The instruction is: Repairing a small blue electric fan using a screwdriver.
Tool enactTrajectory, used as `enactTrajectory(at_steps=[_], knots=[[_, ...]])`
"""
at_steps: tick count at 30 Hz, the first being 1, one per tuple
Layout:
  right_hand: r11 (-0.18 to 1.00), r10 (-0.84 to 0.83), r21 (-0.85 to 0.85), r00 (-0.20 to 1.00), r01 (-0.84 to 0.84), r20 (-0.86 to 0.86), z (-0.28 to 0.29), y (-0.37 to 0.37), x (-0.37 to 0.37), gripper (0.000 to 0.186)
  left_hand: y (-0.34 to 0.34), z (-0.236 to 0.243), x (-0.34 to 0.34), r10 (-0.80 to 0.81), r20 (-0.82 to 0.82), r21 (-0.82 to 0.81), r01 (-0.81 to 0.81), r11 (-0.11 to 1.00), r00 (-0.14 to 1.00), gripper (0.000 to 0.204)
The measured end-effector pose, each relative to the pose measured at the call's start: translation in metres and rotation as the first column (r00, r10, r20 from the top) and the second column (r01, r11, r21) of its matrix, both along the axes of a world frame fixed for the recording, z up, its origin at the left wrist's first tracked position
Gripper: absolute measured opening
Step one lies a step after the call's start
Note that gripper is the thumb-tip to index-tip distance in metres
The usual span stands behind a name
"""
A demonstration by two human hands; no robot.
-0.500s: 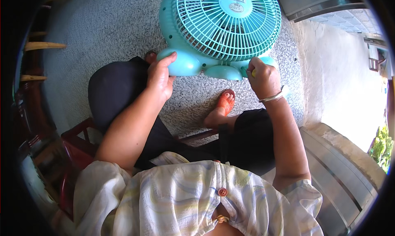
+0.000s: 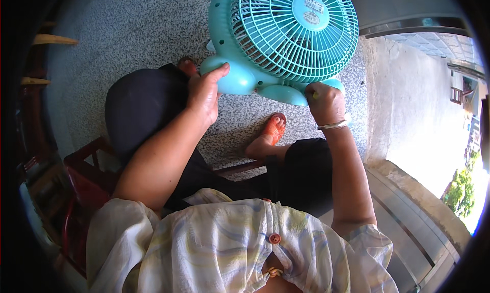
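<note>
A turquoise electric fan (image 2: 236, 80) with a round slatted grille (image 2: 286, 48) is held tilted in front of me, its rounded base lobes toward me. My left hand (image 2: 203, 92) grips the left lobe, thumb on top and fingers underneath. Closed in a fist at the right end of the base, my right hand (image 2: 326, 103) wraps a yellow-green handle (image 2: 315, 95), which looks like a screwdriver's. Most of that handle and its tip are hidden by the fingers. A bracelet (image 2: 333, 125) circles my right wrist.
My dark-trousered knees (image 2: 137, 109) are spread below the fan. An orange sandal (image 2: 275, 128) rests on the speckled floor (image 2: 138, 32). Dark red wooden furniture (image 2: 84, 173) stands at left, a pale wall (image 2: 393, 88) at right, and a metal panel (image 2: 408, 9) at upper right.
The fan has shifted slightly right and turned a little, its right side dipping toward me. Both hands have stayed on it, and the right fist has rotated slightly.
</note>
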State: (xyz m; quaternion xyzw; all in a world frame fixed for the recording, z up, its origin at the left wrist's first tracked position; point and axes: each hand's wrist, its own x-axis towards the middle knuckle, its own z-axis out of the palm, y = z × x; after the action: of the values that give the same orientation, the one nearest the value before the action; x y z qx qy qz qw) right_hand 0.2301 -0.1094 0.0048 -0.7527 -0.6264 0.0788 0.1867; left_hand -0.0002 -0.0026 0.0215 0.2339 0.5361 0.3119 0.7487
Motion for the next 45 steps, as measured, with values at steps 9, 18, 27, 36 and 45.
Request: enactTrajectory(at_steps=[9, 18, 27, 36, 45], knots=[[0.998, -0.069, -0.008, 0.998, 0.069, -0.013, 0.008, 0.000, -0.004, 0.005, 0.000, -0.008, -0.002, -0.033, -0.003, -0.031, 0.032, 0.999, 0.999, 0.038], [0.963, -0.232, 0.110, 0.964, 0.246, -0.130, 0.102, -0.036, 0.042, 0.008, 0.001, -0.016, -0.005, -0.023, -0.032, -0.001, 0.023, 1.000, 0.999, 0.040], [0.642, -0.757, -0.387, 0.629, 0.662, -0.178, -0.052, -0.198, 0.129, 0.012, 0.003, -0.013, 0.006, -0.070, -0.141, -0.084, 0.059, 0.995, 0.987, 0.045], [0.201, -0.969, -0.653, 0.248, 0.730, -0.021, -0.236, -0.304, 0.055, 0.013, 0.013, -0.027, -0.009, -0.050, -0.226, -0.098, 0.028, 0.995, 0.973, 0.048], [0.182, -0.981, -0.695, 0.175, 0.696, -0.082, -0.272, -0.300, 0.036, 0.015, 0.005, -0.024, 0.008, -0.109, -0.247, -0.147, 0.074, 0.986, 0.963, 0.051]])
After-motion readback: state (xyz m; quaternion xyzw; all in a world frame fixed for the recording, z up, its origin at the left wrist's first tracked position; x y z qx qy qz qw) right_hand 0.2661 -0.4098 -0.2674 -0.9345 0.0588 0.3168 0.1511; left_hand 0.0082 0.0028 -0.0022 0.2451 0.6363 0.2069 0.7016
